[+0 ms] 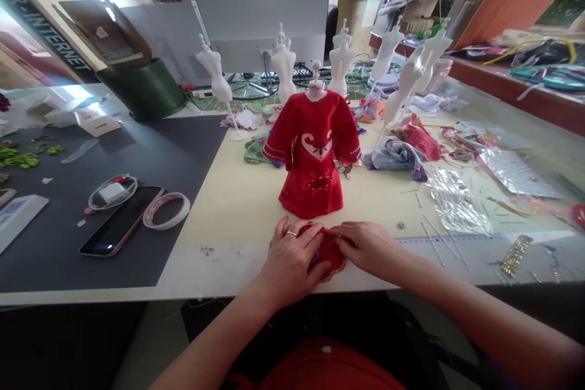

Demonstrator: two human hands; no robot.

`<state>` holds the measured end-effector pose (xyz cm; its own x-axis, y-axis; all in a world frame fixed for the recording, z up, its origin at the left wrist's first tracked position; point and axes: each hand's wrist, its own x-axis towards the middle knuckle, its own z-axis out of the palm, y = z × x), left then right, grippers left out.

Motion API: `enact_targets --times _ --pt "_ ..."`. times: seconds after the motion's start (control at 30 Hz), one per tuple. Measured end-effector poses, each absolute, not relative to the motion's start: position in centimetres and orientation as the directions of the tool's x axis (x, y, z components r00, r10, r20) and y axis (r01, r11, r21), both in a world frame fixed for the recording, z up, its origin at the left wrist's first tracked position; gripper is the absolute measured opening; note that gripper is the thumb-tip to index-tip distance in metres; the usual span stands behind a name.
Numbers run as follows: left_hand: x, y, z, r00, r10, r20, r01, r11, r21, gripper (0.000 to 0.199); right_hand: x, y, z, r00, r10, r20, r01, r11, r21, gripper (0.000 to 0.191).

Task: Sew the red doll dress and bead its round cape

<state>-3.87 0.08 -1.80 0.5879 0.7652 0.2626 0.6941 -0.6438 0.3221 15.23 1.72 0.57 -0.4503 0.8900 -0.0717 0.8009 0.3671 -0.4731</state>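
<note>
A small red fabric piece (329,257) with a beaded, scalloped edge lies on the table in front of me. Over its left part rests my left hand (292,259), with a ring on one finger; its fingers are stretched out and the thumb is apart. My right hand (365,247) is closed in a pinch at the piece's upper right edge. Much of the piece is hidden beneath my fingers. Just behind it stands a miniature red robe (315,164) with wide sleeves and white-and-dark decoration, worn by a small dress form (317,92).
Several bare white mini dress forms (219,76) stand at the back, before a monitor (260,9). Left are a phone (121,222), a tape roll (167,211) and a green pot (146,88). Right are fabric scraps (397,158), a plastic bag (459,201) and rhinestone strips (516,256).
</note>
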Motion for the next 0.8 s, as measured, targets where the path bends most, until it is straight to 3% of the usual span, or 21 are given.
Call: enact_targets --times 0.23,0.43,0.57,0.8 --pt "-4.8 0.4 -1.9 0.593 0.735 0.329 0.669 -0.677 0.306 0.035 15.1 1.4 0.9 -0.45 0.888 -0.09 0.841 0.389 -0.376 0.029" --pt "-4.9 1.3 -2.1 0.489 0.744 0.456 0.648 -0.66 0.38 0.021 15.2 1.2 0.2 -0.462 0.886 -0.036 0.832 0.418 -0.364 0.029" --pt "-4.0 2.7 -1.6 0.533 0.778 0.333 0.654 -0.628 0.421 0.021 15.2 1.1 -0.1 -0.461 0.887 -0.033 0.839 0.424 -0.341 0.028" --pt "-2.5 4.9 -0.3 0.656 0.749 0.09 0.713 -0.655 0.253 0.02 15.5 1.2 -0.4 -0.466 0.885 -0.019 0.83 0.429 -0.355 0.027"
